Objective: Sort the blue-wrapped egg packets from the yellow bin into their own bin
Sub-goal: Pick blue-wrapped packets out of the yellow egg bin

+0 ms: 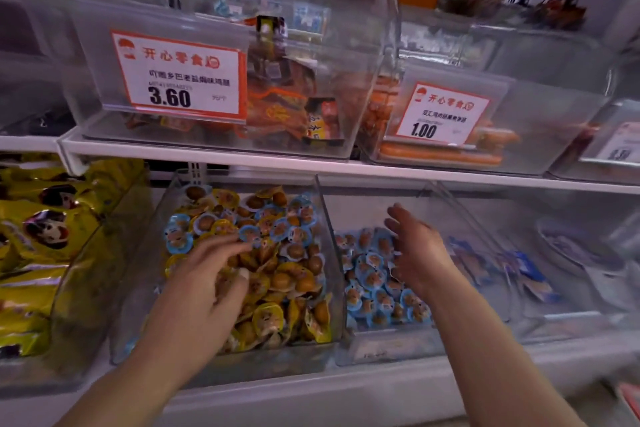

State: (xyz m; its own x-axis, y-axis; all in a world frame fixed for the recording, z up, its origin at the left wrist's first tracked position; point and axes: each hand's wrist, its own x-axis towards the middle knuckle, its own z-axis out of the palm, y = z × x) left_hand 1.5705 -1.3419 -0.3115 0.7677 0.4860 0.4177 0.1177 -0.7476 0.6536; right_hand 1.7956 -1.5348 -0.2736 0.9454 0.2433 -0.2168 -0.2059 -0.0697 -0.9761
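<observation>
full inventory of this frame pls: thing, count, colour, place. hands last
mixed bin: one, clear, lower shelf centre.
yellow-wrapped egg packets: many, yellow, filling the mixed bin.
blue-wrapped egg packets: a dozen or so, blue, on the mixed bin's rear half.
blue bin: one, clear, right of the mixed bin, holding many blue packets.
yellow snack bags: several, yellow, lower left.
upper bins: at least three, clear, upper shelf, orange-brown snacks inside.
price tags: two readable, white with red border, 3.60 and 1.00.
left hand: in the mixed bin, fingers reaching a blue packet.
right hand: above the blue bin, fingers spread, holding nothing.
</observation>
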